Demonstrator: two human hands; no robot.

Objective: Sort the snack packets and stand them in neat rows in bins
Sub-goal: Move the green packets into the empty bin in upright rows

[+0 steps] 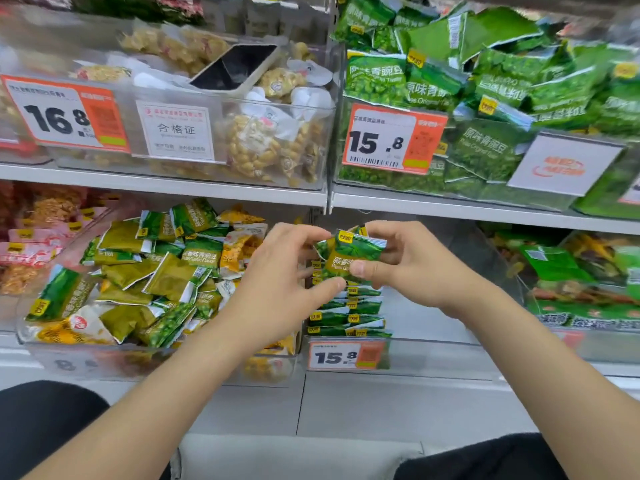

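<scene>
Both bare forearms are reaching forward from the bottom corners of the view and converging toward the middle. The left hand is showing its back, wrist roughly straight, fingers curling rightward. Its thumb is lying against the lower edge of a packet while the index finger is arching toward the top left corner. The right hand is meeting it from the other side, wrist bending slightly inward, thumb pressing on the packet's front and the other fingers wrapping over its top right edge. The two hands are pinching the packet between them, thumbs close together.
</scene>
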